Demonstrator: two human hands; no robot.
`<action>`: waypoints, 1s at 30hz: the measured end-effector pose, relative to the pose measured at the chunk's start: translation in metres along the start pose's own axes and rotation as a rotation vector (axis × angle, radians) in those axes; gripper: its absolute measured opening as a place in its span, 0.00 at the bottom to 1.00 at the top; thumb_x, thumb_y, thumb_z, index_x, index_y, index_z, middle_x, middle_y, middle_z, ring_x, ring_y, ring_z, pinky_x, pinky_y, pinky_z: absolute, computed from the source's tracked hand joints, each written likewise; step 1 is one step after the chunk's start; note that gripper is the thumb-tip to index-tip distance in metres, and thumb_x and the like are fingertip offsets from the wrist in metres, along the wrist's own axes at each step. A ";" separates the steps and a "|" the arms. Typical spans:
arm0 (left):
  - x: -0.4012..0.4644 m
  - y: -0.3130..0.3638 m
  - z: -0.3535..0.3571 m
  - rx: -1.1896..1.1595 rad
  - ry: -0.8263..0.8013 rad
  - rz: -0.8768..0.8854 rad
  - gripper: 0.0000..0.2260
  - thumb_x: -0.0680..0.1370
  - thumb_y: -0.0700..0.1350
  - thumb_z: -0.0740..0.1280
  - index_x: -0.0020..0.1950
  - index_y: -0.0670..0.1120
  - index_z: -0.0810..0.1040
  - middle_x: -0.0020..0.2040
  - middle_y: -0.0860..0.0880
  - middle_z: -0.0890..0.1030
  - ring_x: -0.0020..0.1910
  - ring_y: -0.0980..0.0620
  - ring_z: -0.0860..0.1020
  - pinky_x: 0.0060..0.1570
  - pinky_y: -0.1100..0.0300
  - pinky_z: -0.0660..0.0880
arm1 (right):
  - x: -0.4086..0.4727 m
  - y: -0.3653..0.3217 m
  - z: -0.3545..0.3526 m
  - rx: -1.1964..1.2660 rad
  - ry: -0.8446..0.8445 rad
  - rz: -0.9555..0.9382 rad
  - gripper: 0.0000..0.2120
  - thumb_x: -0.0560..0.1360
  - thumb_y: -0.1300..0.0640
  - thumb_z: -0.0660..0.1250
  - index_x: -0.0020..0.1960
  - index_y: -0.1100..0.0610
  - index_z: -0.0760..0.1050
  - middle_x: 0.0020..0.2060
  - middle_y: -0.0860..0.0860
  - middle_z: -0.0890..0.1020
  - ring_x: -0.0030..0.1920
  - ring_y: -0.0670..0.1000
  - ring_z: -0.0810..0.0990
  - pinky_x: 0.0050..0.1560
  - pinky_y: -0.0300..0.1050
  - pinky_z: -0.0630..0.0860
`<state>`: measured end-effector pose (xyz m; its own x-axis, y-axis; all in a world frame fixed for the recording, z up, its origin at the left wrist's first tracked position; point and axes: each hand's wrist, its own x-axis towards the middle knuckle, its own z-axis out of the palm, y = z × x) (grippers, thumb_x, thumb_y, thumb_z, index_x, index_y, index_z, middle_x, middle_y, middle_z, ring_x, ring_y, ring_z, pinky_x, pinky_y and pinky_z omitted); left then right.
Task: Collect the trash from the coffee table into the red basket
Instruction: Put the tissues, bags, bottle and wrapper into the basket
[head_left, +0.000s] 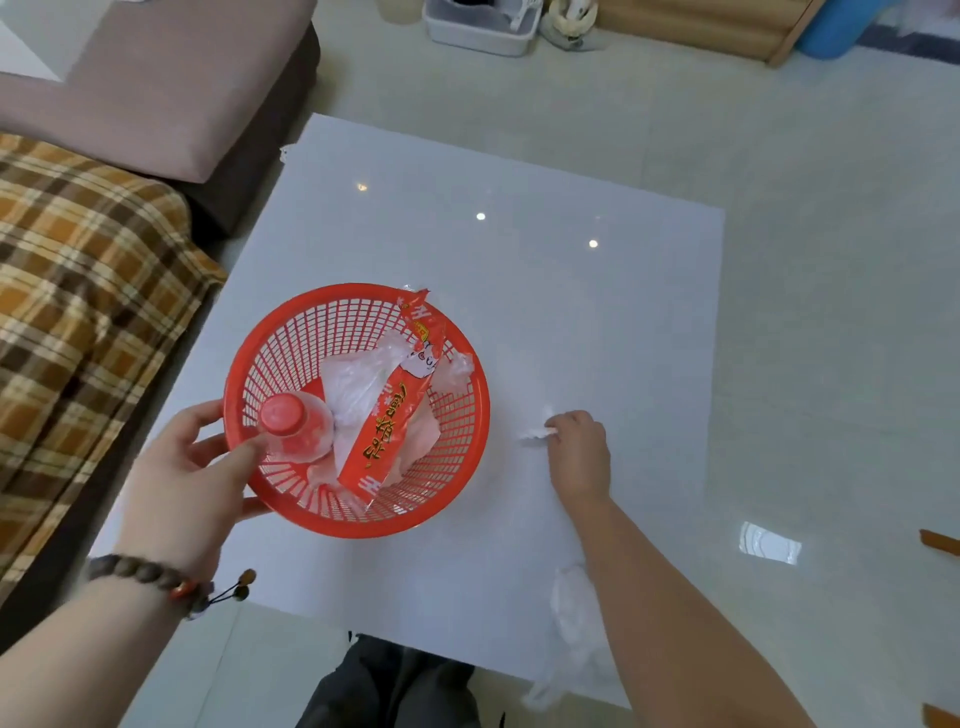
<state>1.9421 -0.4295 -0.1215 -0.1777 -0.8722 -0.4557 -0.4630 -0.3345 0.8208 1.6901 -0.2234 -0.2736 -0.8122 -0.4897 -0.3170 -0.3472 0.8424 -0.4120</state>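
The white table (519, 291) carries one red basket (291, 332), tilted toward the camera and gripped at its near-left rim by the left hand (182, 478), thumb inside the rim and fingers beneath. The basket contains one clear bottle (306, 441) with a red cap, one red wrapper (395, 415) leaning across the far rim, and crumpled clear plastic (353, 389). To the right of the basket, the right hand (582, 452) rests on the table with fingertips pinched on one small white scrap (535, 434), while one crumpled plastic bag (576, 597) lies at the table's near edge beside the right forearm.
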 end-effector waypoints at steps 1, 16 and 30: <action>-0.005 0.003 0.000 -0.006 0.005 0.004 0.15 0.75 0.38 0.71 0.58 0.52 0.76 0.49 0.46 0.84 0.35 0.50 0.85 0.28 0.54 0.81 | -0.008 -0.011 -0.014 0.060 0.058 -0.027 0.12 0.76 0.66 0.61 0.55 0.59 0.80 0.56 0.56 0.78 0.55 0.58 0.73 0.47 0.45 0.71; -0.058 0.033 -0.008 0.004 -0.156 0.091 0.12 0.77 0.38 0.68 0.52 0.56 0.76 0.49 0.49 0.82 0.42 0.45 0.84 0.30 0.51 0.82 | -0.110 -0.221 -0.107 0.173 0.080 -0.522 0.18 0.76 0.62 0.63 0.65 0.54 0.75 0.65 0.55 0.75 0.66 0.57 0.68 0.66 0.55 0.68; -0.078 0.008 -0.027 0.046 -0.190 0.117 0.13 0.75 0.38 0.68 0.55 0.52 0.74 0.54 0.42 0.81 0.50 0.39 0.82 0.38 0.40 0.82 | -0.206 -0.052 -0.104 0.328 0.221 0.041 0.26 0.73 0.55 0.71 0.69 0.53 0.70 0.66 0.56 0.69 0.66 0.55 0.69 0.66 0.46 0.67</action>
<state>1.9760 -0.3742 -0.0703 -0.3905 -0.8199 -0.4188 -0.4679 -0.2150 0.8572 1.8268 -0.1426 -0.0983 -0.9159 -0.3670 -0.1625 -0.1731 0.7264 -0.6652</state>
